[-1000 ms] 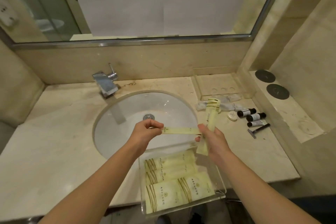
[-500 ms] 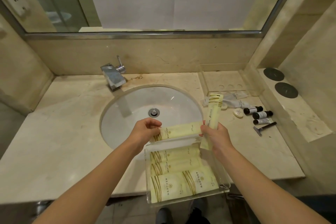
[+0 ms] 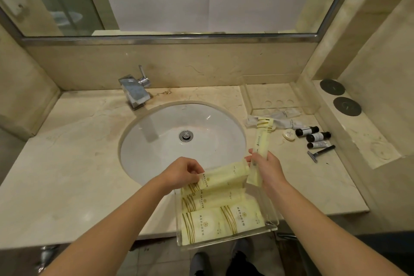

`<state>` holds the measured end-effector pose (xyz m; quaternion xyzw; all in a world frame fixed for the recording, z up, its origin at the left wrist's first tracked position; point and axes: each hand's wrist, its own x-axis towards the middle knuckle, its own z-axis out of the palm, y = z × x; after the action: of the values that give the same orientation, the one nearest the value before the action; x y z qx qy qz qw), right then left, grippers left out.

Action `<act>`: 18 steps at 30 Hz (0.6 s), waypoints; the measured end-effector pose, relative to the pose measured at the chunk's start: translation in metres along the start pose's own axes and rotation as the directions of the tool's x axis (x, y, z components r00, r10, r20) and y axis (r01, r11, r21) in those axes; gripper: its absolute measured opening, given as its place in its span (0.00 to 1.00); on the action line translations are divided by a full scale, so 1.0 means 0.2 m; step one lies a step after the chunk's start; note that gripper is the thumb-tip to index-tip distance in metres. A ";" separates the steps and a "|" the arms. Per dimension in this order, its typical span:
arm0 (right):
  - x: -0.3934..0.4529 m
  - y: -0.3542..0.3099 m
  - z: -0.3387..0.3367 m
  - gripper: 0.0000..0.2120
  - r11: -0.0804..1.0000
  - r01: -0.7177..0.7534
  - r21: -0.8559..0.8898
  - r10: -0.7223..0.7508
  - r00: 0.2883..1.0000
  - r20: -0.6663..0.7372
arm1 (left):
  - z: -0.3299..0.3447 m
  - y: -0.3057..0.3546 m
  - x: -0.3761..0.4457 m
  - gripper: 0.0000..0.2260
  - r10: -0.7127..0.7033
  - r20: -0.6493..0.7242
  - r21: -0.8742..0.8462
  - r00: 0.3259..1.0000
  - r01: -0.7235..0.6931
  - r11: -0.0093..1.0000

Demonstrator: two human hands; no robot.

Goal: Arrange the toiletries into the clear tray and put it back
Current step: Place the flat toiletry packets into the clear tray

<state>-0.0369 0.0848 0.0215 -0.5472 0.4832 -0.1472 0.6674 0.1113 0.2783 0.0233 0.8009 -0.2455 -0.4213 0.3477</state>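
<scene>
A clear tray [image 3: 272, 223] sits at the counter's front edge, partly overhanging it, with several pale yellow toiletry packets [image 3: 215, 219] lying flat inside. My left hand [image 3: 181, 173] pinches the left end of a yellow packet [image 3: 226, 173] that lies across the tray's far end. My right hand [image 3: 266, 169] grips a long narrow yellow packet [image 3: 261, 141] held nearly upright above the tray's right corner. Loose on the counter at the right lie three small dark-capped bottles [image 3: 314, 136], a round soap [image 3: 288, 134], a razor [image 3: 320, 153] and white sachets [image 3: 289, 122].
A second clear tray [image 3: 251, 98] stands at the back right against the wall. The white sink basin [image 3: 170, 139] and chrome tap [image 3: 135, 91] fill the counter's middle. Two dark round discs [image 3: 346, 106] lie on the raised ledge at right.
My left hand has lowered its yellow packet from above the sink down onto the tray's far end. My right hand keeps the upright packet and has moved little.
</scene>
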 end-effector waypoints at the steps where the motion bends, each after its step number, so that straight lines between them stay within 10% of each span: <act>1: 0.00 0.00 -0.01 0.08 1.000 0.009 -0.013 -0.009 1.000 0.011 | 0.01 -0.01 0.00 0.07 -0.002 0.014 0.022 1.000 0.001 1.000; 18: -0.07 0.06 -0.01 0.15 0.888 0.190 -0.420 -0.053 0.947 0.317 | 0.11 -0.08 0.04 0.07 -0.031 0.148 0.440 0.988 -0.038 0.897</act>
<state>-0.0498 0.0977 0.0177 -0.7303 0.3626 0.0091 0.5788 0.0987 0.2753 -0.0023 0.8240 -0.3616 -0.4137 0.1380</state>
